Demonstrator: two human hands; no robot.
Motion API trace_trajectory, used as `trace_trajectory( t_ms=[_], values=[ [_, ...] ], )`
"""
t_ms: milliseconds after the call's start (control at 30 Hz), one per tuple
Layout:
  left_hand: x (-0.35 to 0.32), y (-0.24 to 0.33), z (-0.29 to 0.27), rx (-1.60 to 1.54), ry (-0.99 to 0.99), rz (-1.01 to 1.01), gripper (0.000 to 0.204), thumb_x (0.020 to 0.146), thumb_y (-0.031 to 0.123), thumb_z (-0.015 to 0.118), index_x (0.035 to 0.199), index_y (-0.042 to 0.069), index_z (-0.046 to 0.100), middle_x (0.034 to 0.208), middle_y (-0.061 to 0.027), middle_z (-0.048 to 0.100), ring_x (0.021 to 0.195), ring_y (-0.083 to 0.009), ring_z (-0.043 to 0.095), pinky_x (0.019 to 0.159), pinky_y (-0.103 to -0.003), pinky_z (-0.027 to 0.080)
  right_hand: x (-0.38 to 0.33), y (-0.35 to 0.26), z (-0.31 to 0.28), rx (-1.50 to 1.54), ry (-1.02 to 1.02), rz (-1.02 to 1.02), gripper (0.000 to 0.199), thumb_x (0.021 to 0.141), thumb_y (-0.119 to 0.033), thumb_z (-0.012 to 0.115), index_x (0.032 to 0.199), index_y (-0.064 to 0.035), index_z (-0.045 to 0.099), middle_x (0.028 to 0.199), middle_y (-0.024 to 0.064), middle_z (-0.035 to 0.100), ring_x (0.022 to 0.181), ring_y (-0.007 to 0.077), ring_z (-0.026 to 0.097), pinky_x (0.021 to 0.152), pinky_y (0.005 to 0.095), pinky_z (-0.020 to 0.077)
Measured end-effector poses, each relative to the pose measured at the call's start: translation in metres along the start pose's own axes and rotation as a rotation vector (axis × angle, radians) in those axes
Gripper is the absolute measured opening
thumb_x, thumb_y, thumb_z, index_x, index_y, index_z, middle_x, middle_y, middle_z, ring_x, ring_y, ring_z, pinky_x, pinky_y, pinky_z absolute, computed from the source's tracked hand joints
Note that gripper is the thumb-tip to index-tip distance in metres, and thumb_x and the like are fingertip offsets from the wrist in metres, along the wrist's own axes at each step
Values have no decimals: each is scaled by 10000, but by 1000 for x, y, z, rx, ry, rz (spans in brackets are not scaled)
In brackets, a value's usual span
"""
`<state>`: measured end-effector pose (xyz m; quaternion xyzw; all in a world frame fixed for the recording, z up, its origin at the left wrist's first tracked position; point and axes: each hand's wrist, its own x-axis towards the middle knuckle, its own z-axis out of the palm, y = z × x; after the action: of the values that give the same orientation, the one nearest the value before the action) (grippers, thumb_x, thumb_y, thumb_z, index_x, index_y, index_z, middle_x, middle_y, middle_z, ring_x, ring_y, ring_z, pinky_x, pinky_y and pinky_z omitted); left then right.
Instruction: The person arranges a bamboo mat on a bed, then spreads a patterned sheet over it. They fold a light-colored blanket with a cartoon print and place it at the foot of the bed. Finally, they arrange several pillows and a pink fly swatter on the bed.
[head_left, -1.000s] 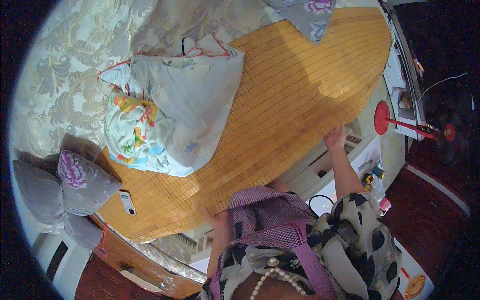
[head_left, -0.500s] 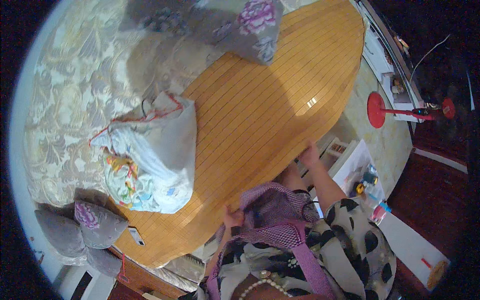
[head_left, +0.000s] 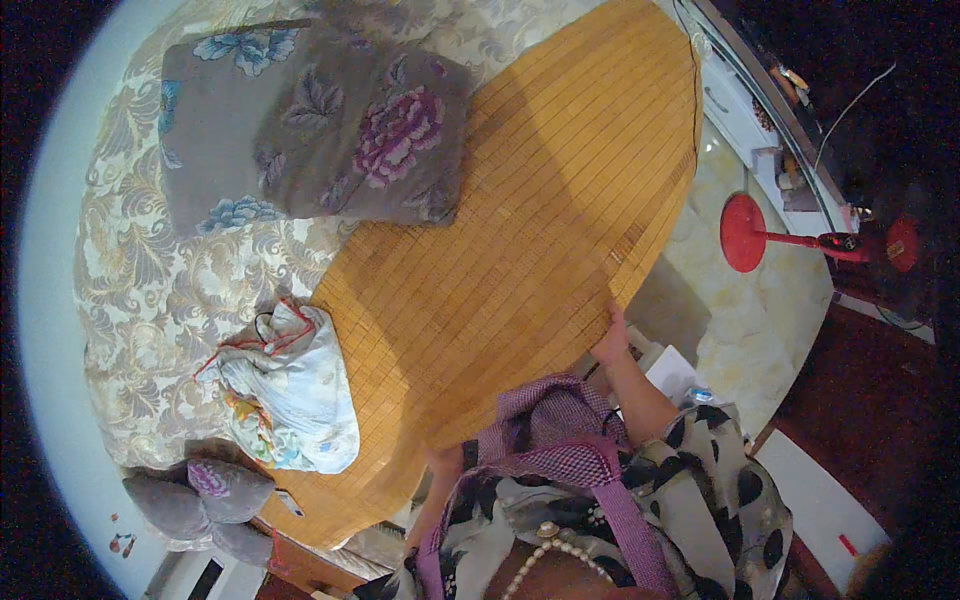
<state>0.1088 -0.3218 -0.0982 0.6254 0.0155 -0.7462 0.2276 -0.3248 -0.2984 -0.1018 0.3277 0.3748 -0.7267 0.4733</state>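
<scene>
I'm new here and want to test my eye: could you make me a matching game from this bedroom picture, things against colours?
Things:
1. bamboo mat
2. folded quilt
3. fan base
4. bundled blanket

Colours:
A. red
B. pale blue-white
C. golden orange
D. grey with purple and blue flowers

Pairs: 1-C, 2-D, 3-A, 4-B

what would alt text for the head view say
Seen from above, a person grips the near edge of a woven bamboo mat on a bed, right hand and left hand on it. A grey floral quilt and a pale bundled blanket lie on the patterned bedspread beside it.
</scene>
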Motion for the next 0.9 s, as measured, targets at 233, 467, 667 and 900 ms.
trace_trajectory(
  t_ms=[233,467,667,900],
  values=[
    [28,-18,82,541,-45,167,474,745,39,565,1194,16,415,1170,-106,502,1071,-249,478,907,-336,394,17,-52,14,-24,21,-71,500,840,-391,446,1228,-76,433,1223,115,473,1113,334,434,934,515,331],
    [58,-56,28,-120,-59,-121,426,806,43,526,1208,29,384,1189,-95,477,1102,-250,458,899,-359,411,43,-107,43,-177,41,-181,494,837,-388,455,1226,-84,438,1239,118,457,1120,325,428,948,495,325],
    [49,-77,71,-347,85,-7,443,880,370,414,1216,81,390,1191,-91,473,1082,-293,472,897,-403,408,107,-182,43,-306,55,-175,468,862,-348,442,1246,-84,408,1257,98,441,1138,291,420,965,441,326],
    [65,-130,79,-526,269,97,687,800,596,394,1276,102,358,1299,-118,377,1174,-323,356,969,-507,292,211,-278,-55,-569,273,-29,451,841,-286,511,1239,-94,422,1213,75,492,1108,258,459,944,412,362]
  ],
)
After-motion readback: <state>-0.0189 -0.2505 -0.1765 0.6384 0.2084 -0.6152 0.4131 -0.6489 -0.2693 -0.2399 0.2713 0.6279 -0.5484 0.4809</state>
